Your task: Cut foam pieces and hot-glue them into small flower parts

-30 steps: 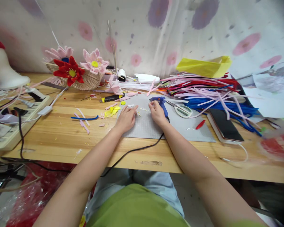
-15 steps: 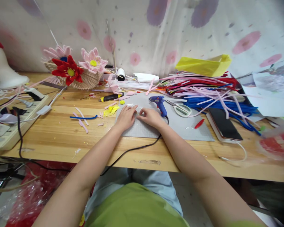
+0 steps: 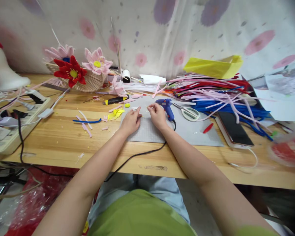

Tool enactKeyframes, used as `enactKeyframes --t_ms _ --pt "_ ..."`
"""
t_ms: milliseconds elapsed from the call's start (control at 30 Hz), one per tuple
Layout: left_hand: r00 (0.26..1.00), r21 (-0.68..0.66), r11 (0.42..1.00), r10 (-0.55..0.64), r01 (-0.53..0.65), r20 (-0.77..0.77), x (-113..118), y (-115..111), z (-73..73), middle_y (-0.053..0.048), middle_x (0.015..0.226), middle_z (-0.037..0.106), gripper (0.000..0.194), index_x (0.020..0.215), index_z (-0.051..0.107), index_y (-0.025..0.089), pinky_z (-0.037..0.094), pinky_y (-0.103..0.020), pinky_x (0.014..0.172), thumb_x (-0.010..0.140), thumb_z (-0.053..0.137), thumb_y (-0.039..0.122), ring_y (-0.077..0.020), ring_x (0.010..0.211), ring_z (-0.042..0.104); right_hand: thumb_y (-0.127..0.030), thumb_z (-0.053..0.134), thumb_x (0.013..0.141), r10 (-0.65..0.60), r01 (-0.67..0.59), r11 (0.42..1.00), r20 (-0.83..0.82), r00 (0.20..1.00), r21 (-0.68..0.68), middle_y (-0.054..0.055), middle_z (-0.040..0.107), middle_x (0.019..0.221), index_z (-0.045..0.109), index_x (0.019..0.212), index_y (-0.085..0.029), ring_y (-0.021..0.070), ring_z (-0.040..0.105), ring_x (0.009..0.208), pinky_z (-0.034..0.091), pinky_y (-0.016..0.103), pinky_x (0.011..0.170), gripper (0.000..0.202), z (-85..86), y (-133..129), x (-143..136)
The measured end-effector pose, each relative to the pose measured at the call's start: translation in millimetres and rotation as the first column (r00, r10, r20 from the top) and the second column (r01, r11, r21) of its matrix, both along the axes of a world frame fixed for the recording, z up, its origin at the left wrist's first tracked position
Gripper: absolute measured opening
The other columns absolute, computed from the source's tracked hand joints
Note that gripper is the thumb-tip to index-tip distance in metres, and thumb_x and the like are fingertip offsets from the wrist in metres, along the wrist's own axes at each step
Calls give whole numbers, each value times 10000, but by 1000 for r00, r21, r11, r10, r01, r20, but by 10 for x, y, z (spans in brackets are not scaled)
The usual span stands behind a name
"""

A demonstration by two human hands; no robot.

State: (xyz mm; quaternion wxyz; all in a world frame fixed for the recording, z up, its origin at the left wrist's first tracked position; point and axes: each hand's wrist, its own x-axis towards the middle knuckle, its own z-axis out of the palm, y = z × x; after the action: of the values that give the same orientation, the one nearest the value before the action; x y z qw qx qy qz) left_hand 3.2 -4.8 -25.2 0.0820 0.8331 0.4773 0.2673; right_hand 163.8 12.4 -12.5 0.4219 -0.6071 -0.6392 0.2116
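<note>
Over the grey cutting mat [image 3: 147, 133], my left hand [image 3: 131, 122] rests with its thumb and fingers closed together. A tiny pale tip shows beside its thumb, too small to name. My right hand [image 3: 157, 116] is raised a little to the right, thumb and forefinger pinched around something small and whitish that I cannot make out. Right behind the right hand lies a blue glue gun [image 3: 168, 110], its black cord running toward the front edge. Small white scraps [image 3: 135, 108] are by the left fingertips. Yellow fuzzy scraps [image 3: 116, 114] lie left of the left hand.
White-handled scissors [image 3: 190, 113] and a red petal piece [image 3: 208, 128] lie right on the mat. Farther right are a phone [image 3: 234, 129] and piled blue pipe cleaners [image 3: 231, 109]. At back left stand fuzzy flowers, one red [image 3: 70, 72]. A power strip [image 3: 22, 123] sits far left.
My right hand has moved up and slightly away from my left, widening the gap between them. Its fingertips have lifted toward the glue gun's nozzle. My left hand stays nearly in place.
</note>
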Motion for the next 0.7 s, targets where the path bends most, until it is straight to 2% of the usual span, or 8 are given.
enactKeyframes --t_ms 133,233,333,500,700 --pt "999 35 999 35 -35 14 -6 -17 45 -56 1040 702 592 1350 389 138 326 -416 1094 767 469 76 -197 1099 563 -271 512 842 93 -58 991 301 949 -125 34 644 783 646 891 -191 168 549 733 354 272 659 164 -30 -42 -121" --pt "990 55 991 121 -125 73 -20 -37 91 -28 955 714 532 1247 487 163 331 -433 1083 732 443 42 -208 1074 571 -271 494 854 136 -85 986 396 908 -143 53 674 862 655 931 -196 188 578 802 367 286 695 195 -6 -79 -144" --pt "981 52 983 170 -175 88 -37 -58 122 -32 970 705 541 1222 499 170 356 -431 1057 701 445 35 -222 1106 544 -271 484 859 162 -108 983 427 889 -147 57 683 886 657 947 -197 191 589 831 375 287 707 208 11 -92 -135" --pt "995 18 996 86 -85 -46 -45 -74 97 -64 1182 648 652 1364 370 122 237 -419 1146 719 446 62 -204 1208 476 -287 460 870 186 -142 981 441 878 -131 62 684 901 656 972 -196 192 593 837 379 289 708 239 -24 -76 -112" --pt "975 17 999 31 -29 -218 -31 -100 52 -114 1312 556 619 1410 312 104 168 -428 1171 799 408 133 -196 1274 447 -261 451 868 193 -166 981 354 915 -104 53 678 855 638 930 -194 179 585 783 374 284 686 208 -10 -85 -62"
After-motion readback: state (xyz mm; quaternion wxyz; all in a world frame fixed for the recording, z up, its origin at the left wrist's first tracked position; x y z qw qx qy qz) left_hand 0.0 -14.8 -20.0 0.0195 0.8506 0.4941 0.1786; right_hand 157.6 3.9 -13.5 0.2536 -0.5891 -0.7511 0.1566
